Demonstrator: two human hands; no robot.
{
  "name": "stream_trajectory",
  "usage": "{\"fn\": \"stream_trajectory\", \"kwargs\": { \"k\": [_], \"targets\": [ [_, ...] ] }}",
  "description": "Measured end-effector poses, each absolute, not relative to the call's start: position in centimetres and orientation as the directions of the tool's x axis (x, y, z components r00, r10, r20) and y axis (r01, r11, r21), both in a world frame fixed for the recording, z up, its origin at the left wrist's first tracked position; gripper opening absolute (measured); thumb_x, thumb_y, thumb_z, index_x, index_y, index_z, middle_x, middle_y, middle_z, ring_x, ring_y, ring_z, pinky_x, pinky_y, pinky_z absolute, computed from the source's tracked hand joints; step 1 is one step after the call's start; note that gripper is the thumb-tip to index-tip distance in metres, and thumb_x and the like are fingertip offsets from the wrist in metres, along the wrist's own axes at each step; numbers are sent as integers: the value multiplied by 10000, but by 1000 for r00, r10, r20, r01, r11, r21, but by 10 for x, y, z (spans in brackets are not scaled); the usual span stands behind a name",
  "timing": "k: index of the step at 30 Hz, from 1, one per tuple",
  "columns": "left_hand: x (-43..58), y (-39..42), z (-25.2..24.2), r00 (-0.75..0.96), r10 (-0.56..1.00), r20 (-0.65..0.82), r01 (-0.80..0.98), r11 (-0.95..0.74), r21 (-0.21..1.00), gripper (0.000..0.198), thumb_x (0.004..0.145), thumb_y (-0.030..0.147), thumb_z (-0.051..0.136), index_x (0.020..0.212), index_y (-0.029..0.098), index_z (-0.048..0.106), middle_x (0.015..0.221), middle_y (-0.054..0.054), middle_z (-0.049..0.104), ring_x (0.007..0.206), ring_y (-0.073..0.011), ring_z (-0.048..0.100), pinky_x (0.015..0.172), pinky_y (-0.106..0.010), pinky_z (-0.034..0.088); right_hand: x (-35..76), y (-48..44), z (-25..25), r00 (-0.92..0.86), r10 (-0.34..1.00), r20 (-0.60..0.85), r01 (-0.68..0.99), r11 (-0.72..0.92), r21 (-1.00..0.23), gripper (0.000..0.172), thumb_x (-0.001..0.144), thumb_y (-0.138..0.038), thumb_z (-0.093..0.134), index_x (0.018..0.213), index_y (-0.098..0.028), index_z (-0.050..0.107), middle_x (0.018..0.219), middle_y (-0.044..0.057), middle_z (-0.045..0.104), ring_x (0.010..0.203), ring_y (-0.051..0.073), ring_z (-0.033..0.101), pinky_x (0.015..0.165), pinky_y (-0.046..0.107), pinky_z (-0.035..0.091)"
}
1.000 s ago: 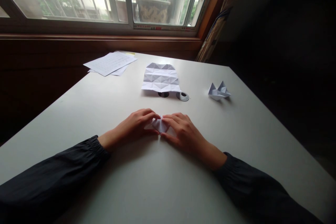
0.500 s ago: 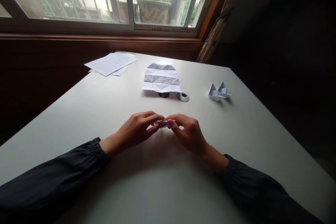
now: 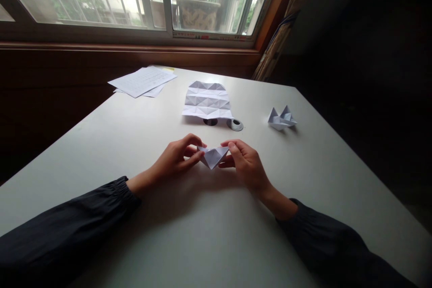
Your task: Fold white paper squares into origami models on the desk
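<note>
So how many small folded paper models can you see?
2. The held model is pinched between left hand and right hand; the twin-peaked model sits on the table toward its right edge. The creased sheet lies opened, uncounted.

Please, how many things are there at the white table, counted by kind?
Folded paper models: 2, the small model held by the left hand and right hand, and the paper boat.
Creased sheet: 1.
Pile of printed sheets: 1.
Small round objects: 2.
Total: 6.

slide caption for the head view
Left hand and right hand pinch a small folded paper over the white table, paper boat beyond.
</note>
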State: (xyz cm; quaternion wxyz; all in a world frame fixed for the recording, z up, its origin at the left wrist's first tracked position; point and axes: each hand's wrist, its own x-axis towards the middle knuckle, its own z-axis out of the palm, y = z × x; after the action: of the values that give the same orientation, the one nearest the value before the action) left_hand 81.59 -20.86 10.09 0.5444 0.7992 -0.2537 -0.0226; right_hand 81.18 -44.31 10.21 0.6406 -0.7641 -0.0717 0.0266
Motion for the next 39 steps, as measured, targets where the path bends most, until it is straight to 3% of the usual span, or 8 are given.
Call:
{"fn": "stream_trajectory", "kwargs": {
  "k": [4,9,17,26,29,32,35,39],
  "targets": [
    [820,-208,98,879,-383,283,-410,-306,859,249,976,353,579,1127,163,631,1101,-119,745,892,-194,748,808,-301,604,815,-444,99,991,121,-47,-37,-83,-996,363,969,-512,524,1175,-215,564,941,45,733,709,212,773,584,340,673],
    [821,-203,93,825,-417,382,-542,-390,744,242,987,359,562,1011,176,719,1208,-125,706,927,-183,725,824,-309,612,819,-450,95,992,103,76,96,-207,-974,374,971,-504,525,1206,-216,571,971,61,751,678,183,746,586,310,657],
    [819,-198,93,818,-445,364,-574,-604,553,354,767,485,819,891,201,648,1148,-81,739,900,-217,714,790,-328,573,816,-452,88,969,188,160,212,-305,-929,241,1005,-398,521,1118,-230,652,1021,72,760,779,204,761,775,370,649],
    [815,-206,90,894,-278,351,-440,-397,806,422,771,404,832,775,184,472,1038,-94,762,764,-178,724,678,-287,592,815,-448,91,967,221,130,162,-135,-978,275,999,-417,528,1045,-191,677,1005,66,710,806,200,751,777,380,649],
    [812,-210,92,914,-241,325,-390,-310,867,430,776,412,827,774,186,462,1026,-93,760,795,-188,727,708,-305,604,814,-448,94,939,322,117,145,-65,-987,295,982,-449,571,1093,-195,672,1034,70,711,908,221,744,832,396,640],
    [810,-214,97,927,-220,305,-354,-234,906,413,787,404,821,793,188,468,989,-77,756,813,-186,725,733,-301,603,811,-446,96,906,401,136,194,-109,-975,317,883,-386,740,1135,-215,652,1026,59,727,924,232,742,848,383,625],
    [809,-216,100,944,-166,283,-316,-224,922,423,761,394,846,931,203,509,917,-33,736,756,-164,716,681,-256,578,808,-442,95,916,358,180,249,-157,-956,322,865,-330,764,1144,-230,636,1021,53,732,908,225,742,858,383,614],
    [808,-217,103,969,-158,191,-222,-209,952,615,747,416,856,1226,251,507,892,-18,736,736,-180,738,644,-239,563,806,-437,93,937,292,191,241,-147,-959,398,869,-320,756,1221,-247,586,997,48,734,853,219,749,802,380,626]
  ]
}}
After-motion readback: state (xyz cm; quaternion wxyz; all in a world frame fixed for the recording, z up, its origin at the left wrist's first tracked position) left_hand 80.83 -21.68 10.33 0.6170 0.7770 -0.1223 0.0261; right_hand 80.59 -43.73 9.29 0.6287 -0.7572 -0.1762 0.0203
